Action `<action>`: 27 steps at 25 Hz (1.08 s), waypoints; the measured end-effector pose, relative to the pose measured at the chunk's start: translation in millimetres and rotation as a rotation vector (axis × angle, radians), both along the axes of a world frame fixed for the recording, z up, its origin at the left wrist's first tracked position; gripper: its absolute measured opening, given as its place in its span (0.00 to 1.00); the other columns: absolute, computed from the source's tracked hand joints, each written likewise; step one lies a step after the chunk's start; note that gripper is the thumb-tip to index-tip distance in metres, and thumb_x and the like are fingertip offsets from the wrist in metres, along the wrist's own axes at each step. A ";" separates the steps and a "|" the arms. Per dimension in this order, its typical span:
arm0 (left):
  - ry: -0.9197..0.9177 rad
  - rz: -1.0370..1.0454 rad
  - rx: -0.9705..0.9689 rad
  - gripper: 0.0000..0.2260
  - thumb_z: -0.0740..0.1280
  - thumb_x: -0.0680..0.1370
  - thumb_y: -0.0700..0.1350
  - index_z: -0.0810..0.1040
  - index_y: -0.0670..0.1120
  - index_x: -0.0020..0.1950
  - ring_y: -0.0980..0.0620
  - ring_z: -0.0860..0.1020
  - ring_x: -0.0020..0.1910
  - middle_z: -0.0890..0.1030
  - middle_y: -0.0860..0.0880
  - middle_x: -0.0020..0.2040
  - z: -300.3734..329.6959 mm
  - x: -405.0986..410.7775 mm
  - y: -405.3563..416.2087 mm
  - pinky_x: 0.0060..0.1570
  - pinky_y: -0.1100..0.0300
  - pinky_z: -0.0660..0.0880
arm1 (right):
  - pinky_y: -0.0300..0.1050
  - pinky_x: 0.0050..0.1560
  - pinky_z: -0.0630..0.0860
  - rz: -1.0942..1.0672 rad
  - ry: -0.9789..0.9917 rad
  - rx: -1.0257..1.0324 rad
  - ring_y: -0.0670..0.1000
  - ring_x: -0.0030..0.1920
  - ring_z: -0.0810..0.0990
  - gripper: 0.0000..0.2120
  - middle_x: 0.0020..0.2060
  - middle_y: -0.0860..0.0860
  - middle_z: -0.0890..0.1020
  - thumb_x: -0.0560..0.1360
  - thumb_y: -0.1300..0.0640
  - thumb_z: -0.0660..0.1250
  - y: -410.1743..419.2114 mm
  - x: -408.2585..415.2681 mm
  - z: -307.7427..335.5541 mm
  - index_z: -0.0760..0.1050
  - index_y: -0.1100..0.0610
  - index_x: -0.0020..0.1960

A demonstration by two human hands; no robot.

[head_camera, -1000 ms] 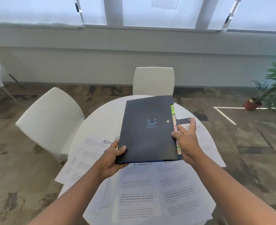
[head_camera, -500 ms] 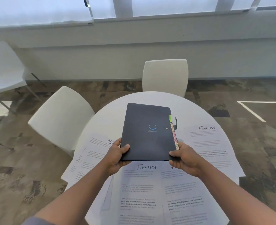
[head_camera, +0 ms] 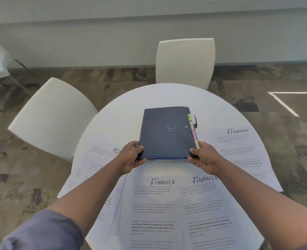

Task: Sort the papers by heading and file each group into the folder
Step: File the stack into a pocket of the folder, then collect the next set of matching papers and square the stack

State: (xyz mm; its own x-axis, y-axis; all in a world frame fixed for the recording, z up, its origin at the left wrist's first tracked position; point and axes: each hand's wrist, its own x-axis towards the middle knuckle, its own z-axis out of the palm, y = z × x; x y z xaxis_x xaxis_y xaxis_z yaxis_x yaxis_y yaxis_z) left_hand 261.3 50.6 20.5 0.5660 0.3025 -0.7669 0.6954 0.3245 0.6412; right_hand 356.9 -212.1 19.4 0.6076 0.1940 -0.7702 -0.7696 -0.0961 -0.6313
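Note:
A dark navy folder (head_camera: 165, 132) with a blue smiley mark and coloured tabs along its right edge lies closed, low over the middle of the round white table (head_camera: 131, 105). My left hand (head_camera: 131, 156) grips its near left corner and my right hand (head_camera: 205, 157) grips its near right corner. Printed papers lie spread around it: two headed FINANCE in front of me (head_camera: 160, 204) (head_camera: 205, 201), another FINANCE sheet (head_camera: 239, 143) at the right, and a sheet whose heading starts "AD" (head_camera: 98, 156) at the left, partly hidden by my left hand.
Two white chairs stand at the table, one at the far side (head_camera: 185, 62) and one at the left (head_camera: 51, 116). Several papers overhang the table's edge. A white floor line (head_camera: 282, 103) runs at the right.
The folder has come down from a raised, tilted hold to nearly flat over the table, farther from me. My right hand slid from its right edge to its near right corner. The view tilted downward.

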 end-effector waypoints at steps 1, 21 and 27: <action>0.000 0.005 -0.003 0.12 0.63 0.84 0.36 0.73 0.45 0.66 0.46 0.82 0.51 0.82 0.41 0.61 -9.8 6.3 4.7 0.41 0.56 0.85 | 0.41 0.35 0.83 -0.019 0.000 -0.015 0.54 0.50 0.81 0.14 0.58 0.59 0.82 0.82 0.72 0.60 4.5 4.7 -2.3 0.75 0.61 0.64; -0.187 0.011 0.076 0.17 0.61 0.80 0.27 0.76 0.45 0.62 0.50 0.78 0.56 0.80 0.47 0.59 -58.1 -10.4 10.3 0.55 0.58 0.75 | 0.51 0.69 0.74 0.027 -0.116 -0.044 0.52 0.58 0.81 0.25 0.67 0.56 0.76 0.80 0.66 0.69 0.3 -0.8 -48.3 0.67 0.63 0.75; -0.056 -0.123 0.203 0.14 0.66 0.80 0.34 0.78 0.52 0.59 0.48 0.78 0.63 0.79 0.50 0.62 -48.3 -121.8 -16.3 0.62 0.54 0.75 | 0.59 0.67 0.75 0.148 -0.009 0.014 0.55 0.50 0.78 0.19 0.48 0.55 0.79 0.80 0.65 0.69 -30.9 -75.7 -43.2 0.70 0.67 0.69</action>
State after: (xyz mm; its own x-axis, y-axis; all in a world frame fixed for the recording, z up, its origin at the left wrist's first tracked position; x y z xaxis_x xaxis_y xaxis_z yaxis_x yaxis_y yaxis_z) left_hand 139.5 34.3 -27.9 0.6479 0.3732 -0.6641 0.6835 0.1001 0.7231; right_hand 281.2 -243.1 -23.9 0.5786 0.2932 -0.7611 -0.7417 -0.1992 -0.6405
